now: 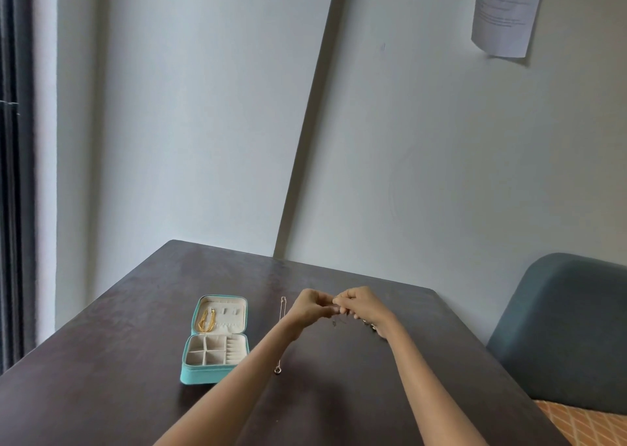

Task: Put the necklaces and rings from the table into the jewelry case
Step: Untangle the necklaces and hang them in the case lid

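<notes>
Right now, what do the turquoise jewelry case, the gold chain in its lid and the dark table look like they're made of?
Turquoise jewelry case: seemingly smooth faux leather, with a cream, fabric-like lining. Gold chain in its lid: apparently yellow metal in bright, fine strands; real gold can't be told. Dark table: likely dark-stained wood or laminate, with a dull sheen.

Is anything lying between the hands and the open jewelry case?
Only a thin necklace, stretched along the table between the hands and the open case. It lies flat, so it blocks nothing; the case's compartments look uncovered.
</notes>
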Available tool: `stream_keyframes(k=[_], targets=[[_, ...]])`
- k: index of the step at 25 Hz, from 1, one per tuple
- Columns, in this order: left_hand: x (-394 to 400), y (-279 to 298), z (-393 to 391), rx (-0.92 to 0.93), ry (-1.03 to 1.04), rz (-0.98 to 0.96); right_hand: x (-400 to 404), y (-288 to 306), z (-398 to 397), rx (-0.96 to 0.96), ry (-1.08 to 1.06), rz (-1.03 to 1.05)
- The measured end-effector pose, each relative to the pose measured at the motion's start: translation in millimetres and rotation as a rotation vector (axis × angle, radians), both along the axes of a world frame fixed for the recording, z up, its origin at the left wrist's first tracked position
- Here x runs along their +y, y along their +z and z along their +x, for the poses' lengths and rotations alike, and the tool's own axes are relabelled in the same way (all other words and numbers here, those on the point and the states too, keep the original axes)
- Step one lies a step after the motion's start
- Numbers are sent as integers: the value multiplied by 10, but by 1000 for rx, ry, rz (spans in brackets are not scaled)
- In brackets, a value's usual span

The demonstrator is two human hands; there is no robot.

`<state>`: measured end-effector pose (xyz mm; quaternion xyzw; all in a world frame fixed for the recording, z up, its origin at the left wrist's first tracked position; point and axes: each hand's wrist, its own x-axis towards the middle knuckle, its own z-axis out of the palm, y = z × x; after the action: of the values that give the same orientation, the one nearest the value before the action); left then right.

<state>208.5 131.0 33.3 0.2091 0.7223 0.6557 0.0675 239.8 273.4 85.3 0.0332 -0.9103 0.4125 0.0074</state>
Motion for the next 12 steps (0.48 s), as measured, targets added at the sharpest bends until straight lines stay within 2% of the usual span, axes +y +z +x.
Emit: stream_keyframes(k=[5, 12], targets=[[-2, -48, -1, -23, 113, 73, -19, 73, -92, -25, 37, 70], [-58, -127, 9, -103, 200, 159, -59, 166, -135, 20, 18, -41]])
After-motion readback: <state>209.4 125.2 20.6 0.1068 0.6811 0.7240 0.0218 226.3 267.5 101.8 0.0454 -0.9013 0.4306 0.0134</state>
